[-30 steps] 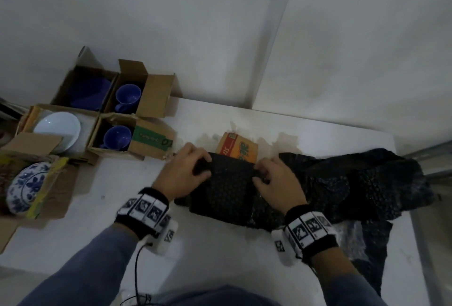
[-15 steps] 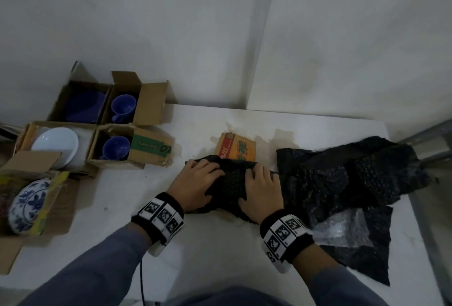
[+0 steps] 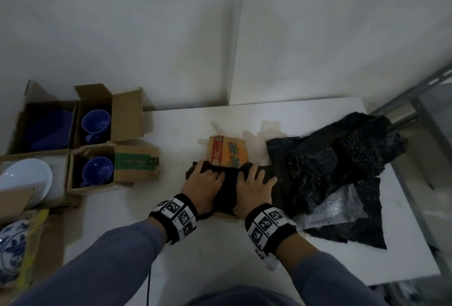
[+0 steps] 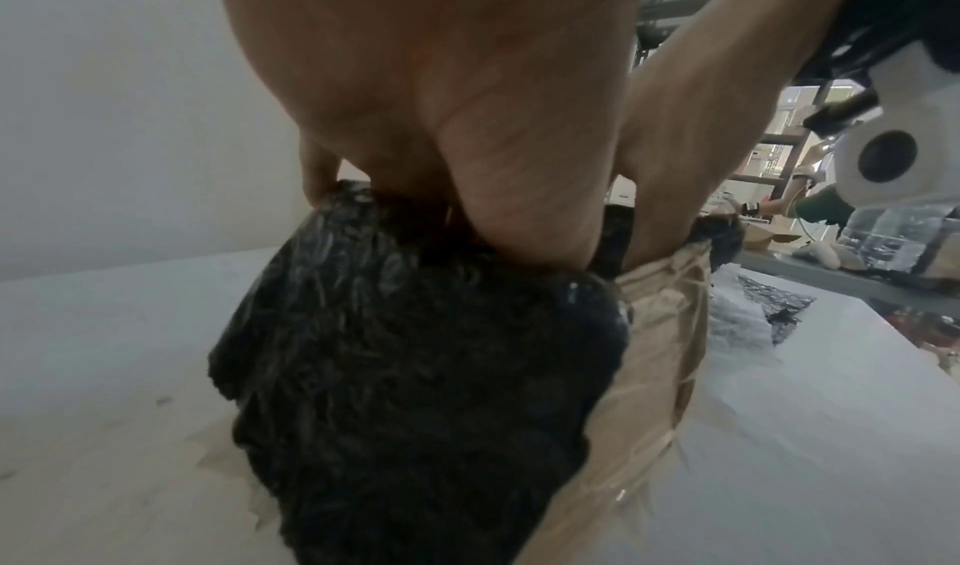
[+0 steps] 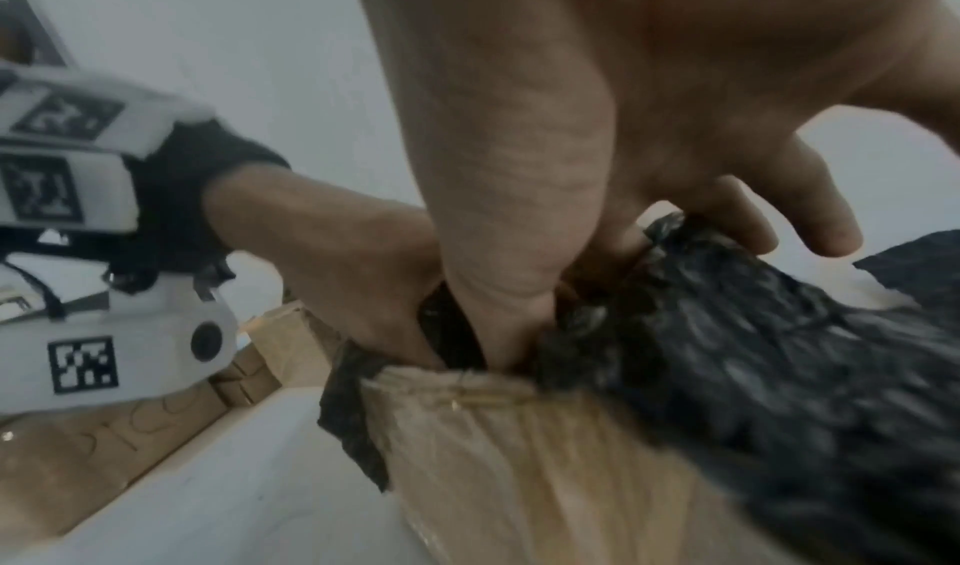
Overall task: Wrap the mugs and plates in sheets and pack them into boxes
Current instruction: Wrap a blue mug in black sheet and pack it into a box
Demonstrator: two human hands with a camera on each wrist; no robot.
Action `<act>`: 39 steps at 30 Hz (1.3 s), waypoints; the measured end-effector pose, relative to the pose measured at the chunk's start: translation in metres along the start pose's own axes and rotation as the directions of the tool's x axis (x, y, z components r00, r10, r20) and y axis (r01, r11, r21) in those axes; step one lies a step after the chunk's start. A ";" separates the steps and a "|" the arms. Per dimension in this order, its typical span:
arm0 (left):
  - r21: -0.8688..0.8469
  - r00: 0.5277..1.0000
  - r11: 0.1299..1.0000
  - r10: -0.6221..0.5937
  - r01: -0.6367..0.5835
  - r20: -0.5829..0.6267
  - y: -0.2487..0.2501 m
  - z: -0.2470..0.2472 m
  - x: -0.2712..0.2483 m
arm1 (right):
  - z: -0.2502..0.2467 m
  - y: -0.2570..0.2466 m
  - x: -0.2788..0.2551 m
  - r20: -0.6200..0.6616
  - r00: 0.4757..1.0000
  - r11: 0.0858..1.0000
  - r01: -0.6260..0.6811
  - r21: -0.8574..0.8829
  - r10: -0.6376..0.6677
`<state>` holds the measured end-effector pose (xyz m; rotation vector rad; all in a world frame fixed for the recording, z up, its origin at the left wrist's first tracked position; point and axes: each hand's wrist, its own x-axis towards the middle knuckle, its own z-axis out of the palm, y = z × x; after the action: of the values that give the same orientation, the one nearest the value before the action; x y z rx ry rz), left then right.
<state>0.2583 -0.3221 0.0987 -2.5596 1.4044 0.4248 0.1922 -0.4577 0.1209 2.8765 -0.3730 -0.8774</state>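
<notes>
A bundle wrapped in black bubble sheet [image 3: 226,190] sits in a small tan cardboard box whose orange printed flap [image 3: 226,156] stands up just beyond my hands. My left hand [image 3: 203,183] curls over the bundle's left side, and my right hand [image 3: 255,183] curls over its right side. In the left wrist view my fingers [image 4: 467,122] dig into the black wrap [image 4: 415,389] beside the box wall [image 4: 660,368]. In the right wrist view my thumb [image 5: 493,245] is tucked between the wrap [image 5: 753,368] and the box wall [image 5: 519,471]. What the wrap holds is hidden.
Loose black sheets [image 3: 342,159] and a clear bubble sheet [image 3: 335,208] lie right of the box. At the left, open boxes hold two blue mugs [image 3: 95,122] [image 3: 97,171], a blue plate [image 3: 49,129], a white plate [image 3: 24,178] and a patterned plate [image 3: 12,244]. Metal shelving [image 3: 415,100] borders the table's right.
The spread black sheet has been gathered into a compact bundle. Both hands have come closer together and now press it down into the small box.
</notes>
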 end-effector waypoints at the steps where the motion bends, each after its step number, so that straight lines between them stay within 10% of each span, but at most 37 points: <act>1: -0.010 1.000 1.000 0.007 -0.007 0.000 -0.001 0.002 0.003 | 0.003 -0.004 0.002 -0.002 1.000 1.000 -0.026 0.014 0.026; 12: -0.124 0.993 0.988 0.081 -0.092 -0.089 -0.011 0.008 0.002 | 0.015 -0.008 0.003 -0.012 1.000 0.995 -0.025 0.098 0.027; 17: -0.233 0.957 0.971 -0.119 0.056 -0.264 0.018 -0.006 -0.022 | 0.014 0.024 -0.009 -0.064 0.994 0.920 0.110 0.375 -0.093; 22: -0.318 0.960 0.912 -0.279 0.261 -0.013 0.042 -0.001 -0.030 | 0.009 0.031 -0.022 -0.076 0.981 0.899 0.194 0.392 -0.178; 27: -0.411 0.978 0.891 -0.207 0.195 0.016 0.022 -0.004 -0.034 | 0.021 0.033 -0.040 -0.205 0.961 0.824 0.266 0.500 -0.186; 30: -0.479 0.941 0.824 -0.339 0.302 0.009 0.035 -0.008 -0.035 | 0.033 0.047 -0.041 -0.347 0.935 0.662 0.215 0.718 0.073; 34: -0.436 0.879 0.768 -0.452 0.469 0.149 0.065 -0.006 -0.025 | 0.044 0.053 -0.034 -0.131 0.988 0.465 0.079 0.882 0.080; 39: -0.459 0.834 0.705 -0.519 0.541 0.185 0.071 -0.004 -0.012 | 0.040 0.062 -0.032 -0.193 0.980 0.502 0.143 0.853 0.049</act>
<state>0.1928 -0.3516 0.1043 -3.1640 0.5004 0.8083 0.1312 -0.5104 0.1161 3.8668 -0.9654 -0.4336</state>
